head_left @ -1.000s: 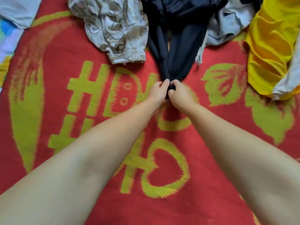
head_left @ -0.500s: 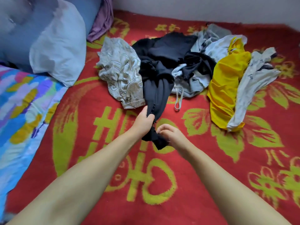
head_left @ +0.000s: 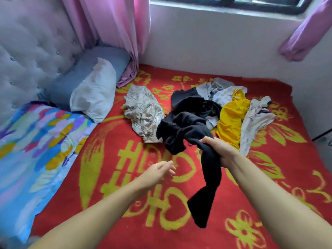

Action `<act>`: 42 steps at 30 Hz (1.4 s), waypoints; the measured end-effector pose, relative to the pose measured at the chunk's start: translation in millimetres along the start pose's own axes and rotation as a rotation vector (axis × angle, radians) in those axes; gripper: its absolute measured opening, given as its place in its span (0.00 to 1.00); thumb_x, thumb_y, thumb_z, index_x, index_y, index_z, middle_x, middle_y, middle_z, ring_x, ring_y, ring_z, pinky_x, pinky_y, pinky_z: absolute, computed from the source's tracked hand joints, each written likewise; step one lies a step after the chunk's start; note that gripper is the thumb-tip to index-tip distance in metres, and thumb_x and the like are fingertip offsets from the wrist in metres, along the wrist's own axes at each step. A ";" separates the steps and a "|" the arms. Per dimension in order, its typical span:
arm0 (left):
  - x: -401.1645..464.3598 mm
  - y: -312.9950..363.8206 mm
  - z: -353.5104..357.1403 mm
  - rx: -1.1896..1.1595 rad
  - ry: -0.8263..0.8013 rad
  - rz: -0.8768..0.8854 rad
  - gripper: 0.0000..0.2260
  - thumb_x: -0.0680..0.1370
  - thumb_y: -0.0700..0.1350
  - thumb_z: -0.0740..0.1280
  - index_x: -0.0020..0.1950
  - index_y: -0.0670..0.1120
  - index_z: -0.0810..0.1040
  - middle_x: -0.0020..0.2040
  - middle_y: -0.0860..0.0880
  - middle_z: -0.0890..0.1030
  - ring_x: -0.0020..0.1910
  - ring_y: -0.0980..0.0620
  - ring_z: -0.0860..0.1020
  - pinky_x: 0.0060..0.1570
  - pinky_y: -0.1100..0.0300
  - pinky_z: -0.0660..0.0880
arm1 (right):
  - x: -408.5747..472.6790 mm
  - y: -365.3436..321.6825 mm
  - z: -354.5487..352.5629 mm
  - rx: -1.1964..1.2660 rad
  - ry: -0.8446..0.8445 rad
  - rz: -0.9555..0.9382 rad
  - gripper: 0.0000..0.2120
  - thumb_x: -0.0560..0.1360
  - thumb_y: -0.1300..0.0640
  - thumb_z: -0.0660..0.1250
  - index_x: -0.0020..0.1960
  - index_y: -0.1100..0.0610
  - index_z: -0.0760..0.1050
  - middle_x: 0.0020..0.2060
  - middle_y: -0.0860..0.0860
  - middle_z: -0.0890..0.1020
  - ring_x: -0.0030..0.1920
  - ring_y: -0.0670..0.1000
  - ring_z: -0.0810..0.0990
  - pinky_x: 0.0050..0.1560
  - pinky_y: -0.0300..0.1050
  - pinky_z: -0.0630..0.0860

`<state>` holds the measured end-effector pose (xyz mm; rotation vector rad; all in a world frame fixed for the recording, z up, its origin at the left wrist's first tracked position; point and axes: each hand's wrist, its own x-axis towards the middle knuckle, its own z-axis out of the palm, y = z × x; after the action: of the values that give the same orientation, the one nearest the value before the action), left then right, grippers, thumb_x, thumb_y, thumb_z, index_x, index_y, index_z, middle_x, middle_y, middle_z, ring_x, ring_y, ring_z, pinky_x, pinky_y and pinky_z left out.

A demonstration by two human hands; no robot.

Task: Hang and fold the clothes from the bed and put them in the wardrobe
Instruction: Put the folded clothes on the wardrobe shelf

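Lifted since before: black garment (head_left: 190,130), gripped by our right hand (head_left: 218,150); left hand (head_left: 158,170) released, fingers loose. Step: sorting. Next: spread it for folding.

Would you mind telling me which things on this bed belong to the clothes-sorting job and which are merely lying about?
Part of the job:
black garment, gripped by the right hand
left hand, open
cream patterned garment
yellow garment
grey and white clothes

Lying about:
white pillow
blue pillow
colourful quilt
red blanket
pink curtain
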<state>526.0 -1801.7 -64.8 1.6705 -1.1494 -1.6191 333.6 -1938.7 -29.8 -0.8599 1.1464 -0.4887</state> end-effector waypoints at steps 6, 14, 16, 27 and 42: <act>40.4 22.5 -11.0 0.135 0.364 0.071 0.46 0.70 0.49 0.73 0.77 0.44 0.46 0.73 0.39 0.62 0.71 0.42 0.65 0.68 0.46 0.65 | -87.4 -69.8 -1.9 -0.214 -0.389 -0.233 0.09 0.69 0.66 0.64 0.47 0.59 0.76 0.33 0.53 0.82 0.32 0.49 0.81 0.31 0.39 0.76; 41.5 68.2 1.2 0.106 0.141 0.236 0.07 0.72 0.40 0.70 0.47 0.47 0.74 0.42 0.49 0.79 0.41 0.55 0.75 0.40 0.62 0.72 | -135.6 -95.6 -34.8 -1.132 -0.293 0.090 0.12 0.75 0.58 0.69 0.58 0.58 0.76 0.47 0.49 0.81 0.48 0.49 0.79 0.49 0.43 0.74; 27.6 95.7 4.2 0.196 0.097 0.352 0.09 0.71 0.35 0.67 0.46 0.48 0.73 0.37 0.52 0.77 0.37 0.57 0.74 0.36 0.66 0.70 | -135.4 -92.2 -36.8 -1.448 -0.113 0.107 0.21 0.76 0.47 0.67 0.65 0.55 0.74 0.53 0.47 0.79 0.55 0.48 0.76 0.56 0.44 0.72; -69.8 196.9 -24.6 0.559 -0.217 0.788 0.38 0.66 0.38 0.66 0.70 0.65 0.59 0.62 0.58 0.66 0.55 0.65 0.70 0.51 0.69 0.69 | -131.7 -87.1 21.1 -0.614 -0.047 -0.446 0.09 0.79 0.61 0.61 0.49 0.56 0.80 0.41 0.51 0.85 0.43 0.48 0.84 0.41 0.38 0.78; -79.0 216.1 -51.9 0.214 0.121 0.751 0.13 0.78 0.36 0.60 0.48 0.50 0.81 0.42 0.51 0.82 0.42 0.57 0.80 0.45 0.59 0.77 | -206.8 -194.6 27.2 -0.695 0.230 -0.938 0.05 0.74 0.63 0.68 0.45 0.55 0.82 0.36 0.47 0.83 0.37 0.43 0.80 0.40 0.33 0.77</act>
<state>539.3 -1849.5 165.8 1.1974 -1.6644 -0.9355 300.5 -1895.3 250.2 -2.0146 1.0763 -0.9900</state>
